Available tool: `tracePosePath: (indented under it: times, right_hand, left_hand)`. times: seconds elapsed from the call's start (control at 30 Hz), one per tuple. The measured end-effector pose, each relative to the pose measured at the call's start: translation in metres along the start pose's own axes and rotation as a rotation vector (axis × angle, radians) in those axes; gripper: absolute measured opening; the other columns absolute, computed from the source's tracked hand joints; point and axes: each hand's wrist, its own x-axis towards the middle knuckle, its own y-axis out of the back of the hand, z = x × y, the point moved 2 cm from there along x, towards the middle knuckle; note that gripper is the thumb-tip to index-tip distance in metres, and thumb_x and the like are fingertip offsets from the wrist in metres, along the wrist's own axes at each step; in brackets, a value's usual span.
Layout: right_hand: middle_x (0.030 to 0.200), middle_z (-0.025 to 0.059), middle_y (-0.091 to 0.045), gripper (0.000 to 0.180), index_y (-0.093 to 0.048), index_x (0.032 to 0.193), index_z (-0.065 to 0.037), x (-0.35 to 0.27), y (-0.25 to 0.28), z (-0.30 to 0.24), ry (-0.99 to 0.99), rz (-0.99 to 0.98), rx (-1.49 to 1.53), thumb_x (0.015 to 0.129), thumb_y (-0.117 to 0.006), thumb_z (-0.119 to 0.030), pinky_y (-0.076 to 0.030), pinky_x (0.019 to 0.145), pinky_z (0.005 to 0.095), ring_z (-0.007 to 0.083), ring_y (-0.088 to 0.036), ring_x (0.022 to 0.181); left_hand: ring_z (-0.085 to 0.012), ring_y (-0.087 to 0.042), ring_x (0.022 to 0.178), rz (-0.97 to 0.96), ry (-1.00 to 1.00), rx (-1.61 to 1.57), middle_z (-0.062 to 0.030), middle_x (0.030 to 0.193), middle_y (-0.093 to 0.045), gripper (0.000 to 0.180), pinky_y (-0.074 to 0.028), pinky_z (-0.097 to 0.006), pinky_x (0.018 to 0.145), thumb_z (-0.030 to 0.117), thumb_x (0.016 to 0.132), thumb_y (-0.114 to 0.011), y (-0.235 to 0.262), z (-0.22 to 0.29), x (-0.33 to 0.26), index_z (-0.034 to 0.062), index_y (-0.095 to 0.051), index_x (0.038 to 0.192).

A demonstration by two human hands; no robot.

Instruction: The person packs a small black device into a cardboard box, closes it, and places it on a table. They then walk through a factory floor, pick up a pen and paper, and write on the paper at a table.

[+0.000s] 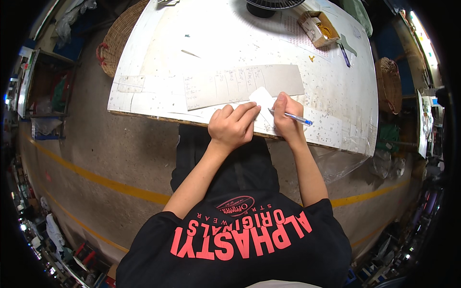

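My right hand (288,119) is closed around a blue-and-white pen (298,118), whose tip end points left onto a small white slip of paper (261,97). The slip lies at the table's near edge and partly overlaps a strip of cardboard (283,80). Handwritten columns and ruled lines cover much of that strip. With curled fingers, my left hand (233,126) holds the slip down, its fingertips pressed on the slip's left side. My left thumb is hidden.
The white table (158,57) carries an open cardboard box (319,30) with yellow bits, a dark pen (345,55) and a round black object (273,4) at the far side. Wicker baskets (122,36) stand left and right. Clear plastic sheeting (345,165) hangs at the near right corner.
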Motion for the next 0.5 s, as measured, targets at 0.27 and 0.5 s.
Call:
tracePosePath:
  times: [0.27, 0.5]
  right_hand:
    - [0.060, 0.0098, -0.054, 0.043, -0.053, 0.074, -0.001, 0.0004, 0.0004, -0.0003, 0.004, 0.025, -0.015, 0.110, -0.044, -0.022, -0.044, 0.055, 0.0341, 0.0173, -0.051, 0.054]
    - [0.059, 0.0100, -0.053, 0.043, -0.054, 0.075, -0.001, 0.0005, -0.0004, -0.0027, -0.031, 0.031, 0.015, 0.110, -0.043, -0.023, -0.044, 0.056, 0.0344, 0.0183, -0.051, 0.054]
  left_hand:
    - [-0.0125, -0.052, 0.060, -0.006, 0.001, 0.004, 0.0129, 0.097, -0.074, 0.021, -0.039, -0.027, 0.053, 0.019, 0.076, -0.074, -0.0007, -0.0005, -0.0014, 0.0236, -0.080, 0.096]
    - [-0.0125, -0.052, 0.060, -0.006, 0.003, 0.007, 0.0130, 0.098, -0.074, 0.022, -0.039, -0.027, 0.053, 0.018, 0.076, -0.074, -0.0006, -0.0004, -0.0017, 0.0241, -0.080, 0.096]
